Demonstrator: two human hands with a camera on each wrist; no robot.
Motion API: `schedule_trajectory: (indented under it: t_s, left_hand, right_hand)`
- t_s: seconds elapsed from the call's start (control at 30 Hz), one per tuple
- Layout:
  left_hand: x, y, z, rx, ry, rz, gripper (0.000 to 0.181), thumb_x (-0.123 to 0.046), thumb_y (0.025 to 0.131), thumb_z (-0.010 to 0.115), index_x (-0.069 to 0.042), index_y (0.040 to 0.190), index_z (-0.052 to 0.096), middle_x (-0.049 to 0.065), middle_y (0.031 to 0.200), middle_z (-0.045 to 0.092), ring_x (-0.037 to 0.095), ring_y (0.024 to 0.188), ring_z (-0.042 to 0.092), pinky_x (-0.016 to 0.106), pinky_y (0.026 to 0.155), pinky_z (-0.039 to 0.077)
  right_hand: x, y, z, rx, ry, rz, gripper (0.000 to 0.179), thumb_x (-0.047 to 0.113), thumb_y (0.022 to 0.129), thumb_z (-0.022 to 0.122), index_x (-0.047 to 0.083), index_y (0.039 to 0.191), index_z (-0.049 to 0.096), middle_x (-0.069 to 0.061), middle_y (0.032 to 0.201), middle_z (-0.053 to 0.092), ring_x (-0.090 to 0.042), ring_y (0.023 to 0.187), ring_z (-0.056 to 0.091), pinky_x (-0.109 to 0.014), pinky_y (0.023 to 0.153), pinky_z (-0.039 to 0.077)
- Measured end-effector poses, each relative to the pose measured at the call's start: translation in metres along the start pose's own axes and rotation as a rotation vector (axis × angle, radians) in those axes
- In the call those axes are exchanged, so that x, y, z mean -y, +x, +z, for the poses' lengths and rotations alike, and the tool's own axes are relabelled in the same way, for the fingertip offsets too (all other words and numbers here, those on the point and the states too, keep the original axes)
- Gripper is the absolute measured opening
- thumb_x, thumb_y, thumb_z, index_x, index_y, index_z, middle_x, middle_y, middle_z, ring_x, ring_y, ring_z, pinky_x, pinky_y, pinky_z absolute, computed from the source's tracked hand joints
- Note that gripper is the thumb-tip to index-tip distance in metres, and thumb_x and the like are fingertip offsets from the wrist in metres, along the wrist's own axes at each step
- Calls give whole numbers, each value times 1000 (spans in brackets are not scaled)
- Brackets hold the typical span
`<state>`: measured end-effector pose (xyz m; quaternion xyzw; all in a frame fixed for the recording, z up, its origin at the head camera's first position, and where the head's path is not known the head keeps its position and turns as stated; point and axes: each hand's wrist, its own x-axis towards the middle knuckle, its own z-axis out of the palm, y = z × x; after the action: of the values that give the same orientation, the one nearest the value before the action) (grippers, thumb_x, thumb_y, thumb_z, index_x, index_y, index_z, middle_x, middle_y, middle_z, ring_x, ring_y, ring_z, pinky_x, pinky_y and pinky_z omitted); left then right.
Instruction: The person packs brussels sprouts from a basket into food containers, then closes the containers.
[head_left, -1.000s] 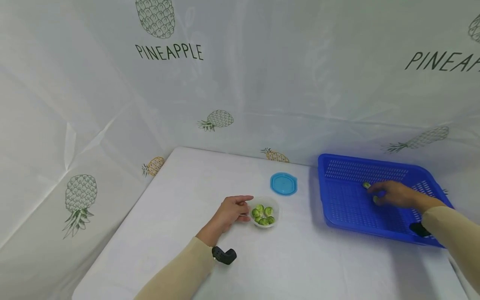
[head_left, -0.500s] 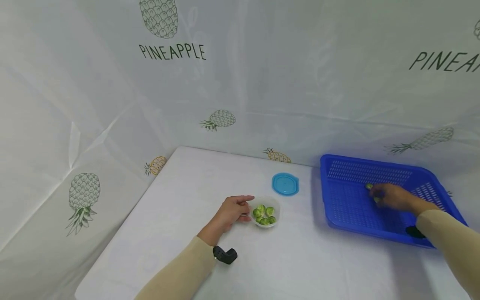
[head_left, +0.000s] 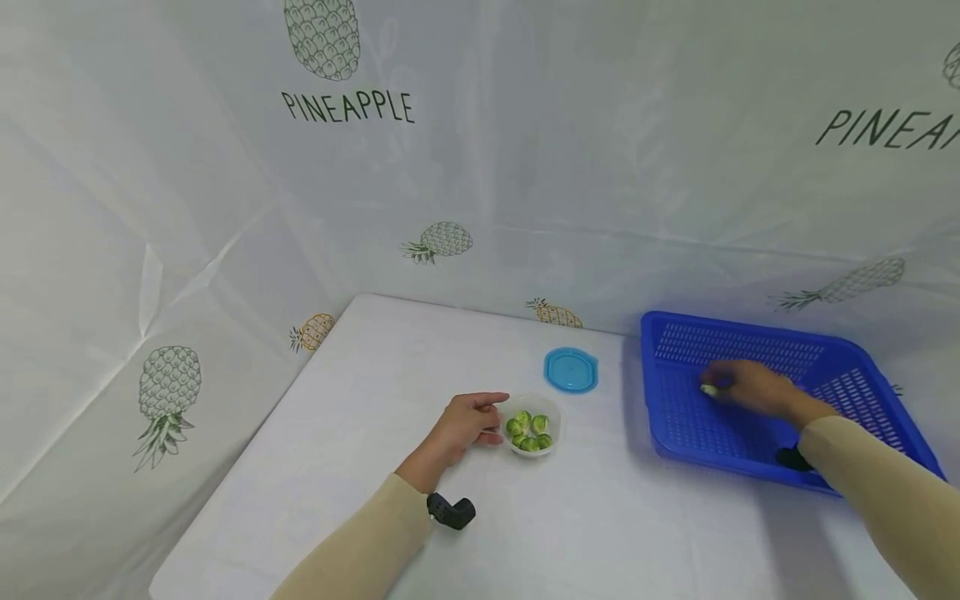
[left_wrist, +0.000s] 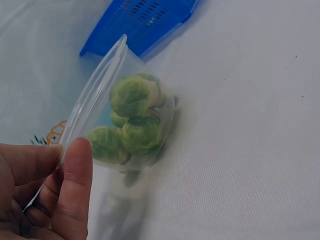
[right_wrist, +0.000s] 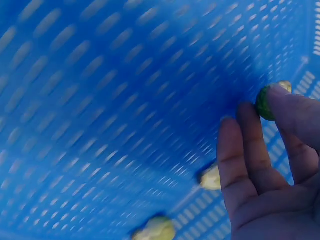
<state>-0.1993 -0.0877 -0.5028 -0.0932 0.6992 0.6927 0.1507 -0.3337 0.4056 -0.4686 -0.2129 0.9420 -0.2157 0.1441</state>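
A clear round plastic container (head_left: 529, 403) stands on the table with several Brussels sprouts (head_left: 528, 429) inside. My left hand (head_left: 465, 429) pinches its rim between thumb and fingers, as the left wrist view shows up close. Within the blue basket (head_left: 731, 469), my right hand (head_left: 757, 390) holds a single Brussels sprout (right_wrist: 266, 104) between thumb and fingertips, its other fingers extended. Two more Brussels sprouts, one behind the fingers (right_wrist: 210, 177) and one lower (right_wrist: 159, 229), lie in the basket in the right wrist view; in the head view the hand covers that part.
A round blue lid (head_left: 571, 370) lies flat behind the container, left of the basket. White cloth covers the table (head_left: 375, 367), and a pineapple-print sheet (head_left: 570, 167) hangs behind it.
My right hand has moved left inside the basket and now carries a Brussels sprout. The left hand stays at the container's rim.
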Motion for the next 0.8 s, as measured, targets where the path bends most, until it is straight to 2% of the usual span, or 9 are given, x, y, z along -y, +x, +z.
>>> schedule_trajectory:
  t_s: [0.2,0.33,0.43,0.57,0.63,0.8]
  left_hand:
    - [0,-1,1,0,7,4,43,2,98,64,-9,140,69,7,100,59,16,81,62,28,73,67]
    - [0,-1,2,2,13,3,43,1,99,65,-9,140,69,8,100,59,16,81,62,28,73,67]
    - [0,-1,3,5,16,6,43,1,99,65,-10,140,69,8,101,59,16,81,63,29,73,67]
    - [-1,-2,4,10,8,8,43,2,99,65,-9,140,69,8,101,59,17,81,63,29,73,67]
    - [0,-3,4,12,8,15,43,1,99,65,-9,140,69,8,101,59,17,82,63,29,74,67]
    - [0,-4,3,10,8,24,42,1,99,64,-8,140,68,8,101,59,18,83,64,29,74,67]
  right_hand:
    - [11,7,4,-41,70,-19,33,7,95,71,-3,126,70,-27,126,69,-54,122,60,-68,98,54]
    - [14,9,4,-65,123,-20,27,7,96,72,1,123,73,-23,124,71,-46,117,65,-56,94,59]
    - [18,7,2,-62,169,5,28,10,100,69,3,127,72,-21,125,71,-35,111,68,-46,90,60]
    - [26,3,-5,-59,213,51,36,22,106,65,4,137,67,-26,136,64,-31,110,69,-51,89,61]
    - [30,2,-8,-70,238,56,40,26,106,65,3,139,63,-28,139,62,-34,112,70,-55,90,61]
    - [41,0,-14,-105,281,59,42,30,105,67,2,137,59,-26,136,62,-36,110,69,-55,90,61]
